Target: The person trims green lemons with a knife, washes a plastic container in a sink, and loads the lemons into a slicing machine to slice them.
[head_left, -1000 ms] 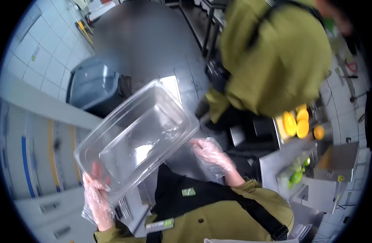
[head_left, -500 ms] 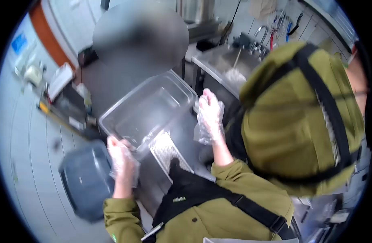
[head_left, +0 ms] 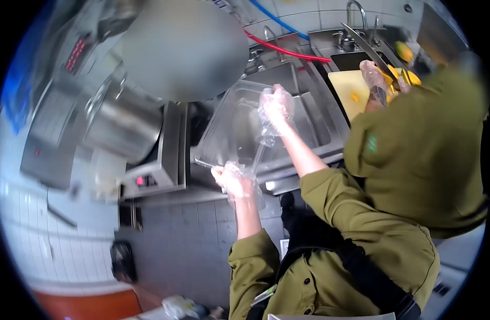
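Flanking clear tub (head_left: 235,125): pot (head_left: 123,127), co-worker (head_left: 421,154)

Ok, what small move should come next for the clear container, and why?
Perhaps lower the clear container slowly toward the sink: the left grip and the right grip both hold its edge, and it overlaps the sink in this view.

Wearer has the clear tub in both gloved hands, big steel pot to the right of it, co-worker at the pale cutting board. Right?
Pot's side is wrong: the head view shows the big steel pot to the left of the clear tub. The rest holds: left hand and right hand, both gloved, hold the tub, and the co-worker is at the pale cutting board.
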### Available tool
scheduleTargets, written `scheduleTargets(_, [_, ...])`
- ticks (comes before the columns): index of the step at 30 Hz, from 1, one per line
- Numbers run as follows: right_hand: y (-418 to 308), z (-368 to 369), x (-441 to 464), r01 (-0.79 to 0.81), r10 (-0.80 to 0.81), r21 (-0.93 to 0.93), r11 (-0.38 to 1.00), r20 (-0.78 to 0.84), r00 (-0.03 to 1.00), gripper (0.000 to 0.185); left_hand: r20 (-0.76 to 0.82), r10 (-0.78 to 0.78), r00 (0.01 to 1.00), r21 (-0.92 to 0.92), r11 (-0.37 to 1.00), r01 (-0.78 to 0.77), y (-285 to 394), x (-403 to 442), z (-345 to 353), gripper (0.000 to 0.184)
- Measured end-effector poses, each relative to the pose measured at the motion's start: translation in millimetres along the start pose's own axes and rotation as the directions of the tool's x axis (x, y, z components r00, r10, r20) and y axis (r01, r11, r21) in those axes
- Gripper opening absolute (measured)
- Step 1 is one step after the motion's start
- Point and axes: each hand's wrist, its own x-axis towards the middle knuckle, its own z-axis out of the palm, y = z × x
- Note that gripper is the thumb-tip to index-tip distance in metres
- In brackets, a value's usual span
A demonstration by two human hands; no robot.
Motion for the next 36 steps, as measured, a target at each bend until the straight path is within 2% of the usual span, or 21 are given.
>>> scheduleTargets(1, [23.8,22.5,8.6,-0.170,0.158,0.205,0.964,0.073,0.985,0.021,0.069,-0.009,0.998,-0.037,0.999,0.011,-2.5,17.1,-10.2,0.027])
scheduleTargets(3, [105.0,125.9,56.9,-0.230,0.192,0.313,0.922,0.146,0.970,0.020,0.060,-0.118,0.991,-0.022,0.993,0.119,3.8,47.9,-11.0,0.028])
scheduleTargets(4, [90.2,131.5,78.9,-0.057,0.040,0.089,0.994,0.175,0.984,0.020,0.240,-0.108,0.965,-0.006,0.994,0.113,-9.0,83.0,-41.6,0.026])
scheduleTargets(6, [54.2,137.6,121.9,0.332,-0.267,-0.358,0.872,0.220,0.938,0.022,0.013,-0.254,0.967,0.221,0.944,0.245,8.6,109.9,-11.9,0.026])
scheduleTargets(7, [79.5,176.2,160.3,0.545,-0.538,-0.498,0.674,0.174,0.825,0.021,0.054,-0.299,0.953,0.171,0.943,0.286,-3.9,136.1,-29.1,0.027])
scheduleTargets(9, [73.9,199.3,186.4,0.683,-0.710,-0.672,0.284,0.331,0.621,0.025,0.115,-0.330,0.937,0.217,0.929,0.301,9.9,160.1,-12.8,0.027])
scheduleTargets(10, [67.6,210.7,202.3,0.324,-0.057,-0.517,0.792,0.466,0.883,0.024,0.143,-0.359,0.922,0.255,0.914,0.317,12.9,173.8,-7.2,0.026])
scheduleTargets(12, [49.6,209.5,202.4,0.312,-0.005,-0.578,0.754,0.470,0.883,0.022,0.140,-0.394,0.908,0.279,0.896,0.346,4.9,204.6,-0.9,0.024])
scheduleTargets(15, [67.8,194.1,205.2,0.497,-0.073,-0.545,0.676,0.621,0.780,0.023,0.234,-0.481,0.845,0.371,0.848,0.379,-4.6,241.5,16.2,0.024])
scheduleTargets(18, [47.4,126.3,177.2,0.502,0.042,-0.576,0.646,0.683,0.729,0.025,0.356,-0.511,0.783,0.379,0.844,0.379,-39.5,296.9,8.3,0.027])
scheduleTargets(20, [48.8,90.1,165.1,0.499,0.177,-0.551,0.669,0.770,0.613,0.028,0.403,-0.614,0.679,0.369,0.788,0.493,-70.7,329.3,3.7,0.027])
scheduleTargets(23, [41.8,49.7,146.3,0.336,0.078,-0.583,0.740,0.570,0.818,0.029,0.416,-0.699,0.582,0.456,0.714,0.531,-109.5,341.2,35.6,0.022])
scheduleTargets(24, [22.3,35.4,139.7,0.152,0.259,-0.676,0.721,0.466,0.846,0.027,0.451,-0.724,0.522,0.486,0.690,0.536,-125.8,341.5,44.2,0.017])
scheduleTargets(28, [-40.8,-11.0,109.5,-0.220,0.502,-0.769,0.600,0.147,0.852,0.020,0.447,-0.878,0.172,0.618,0.442,0.650,-143.2,327.2,86.3,0.019])
scheduleTargets(29, [-36.8,-23.0,102.2,-0.225,0.508,-0.777,0.588,0.138,0.850,0.020,0.706,-0.707,0.043,0.563,0.597,0.571,-141.2,329.1,80.4,0.038])
scheduleTargets(31, [17.3,-36.3,92.9,-0.012,0.492,-0.819,0.574,0.333,0.804,0.019,0.496,-0.831,0.251,0.656,0.548,0.519,-94.5,308.4,105.7,0.046])
scheduleTargets(32, [53.0,-33.1,86.8,0.174,0.478,-0.819,0.547,0.476,0.738,0.018,0.500,-0.785,0.366,0.559,0.615,0.556,-75.9,303.9,98.0,0.050])
scheduleTargets(33, [43.5,-22.1,81.6,-0.073,0.491,-0.739,0.670,0.367,0.790,0.018,0.476,-0.763,0.437,0.551,0.646,0.528,-72.2,310.7,87.6,0.049])
scheduleTargets(34, [82.8,-10.8,76.8,0.059,0.374,-0.640,0.766,0.518,0.769,0.021,0.446,-0.737,0.508,0.565,0.672,0.478,-60.9,311.0,84.4,0.034])
scheduleTargets(35, [120.8,3.1,78.4,0.252,0.272,-0.583,0.772,0.662,0.699,0.023,0.526,-0.710,0.468,0.539,0.704,0.462,-52.2,310.1,77.8,0.027])
scheduleTargets(36, [124.5,22.4,88.1,0.126,0.328,-0.629,0.767,0.553,0.766,0.026,0.597,-0.673,0.437,0.505,0.738,0.448,-43.9,309.6,71.3,0.021])
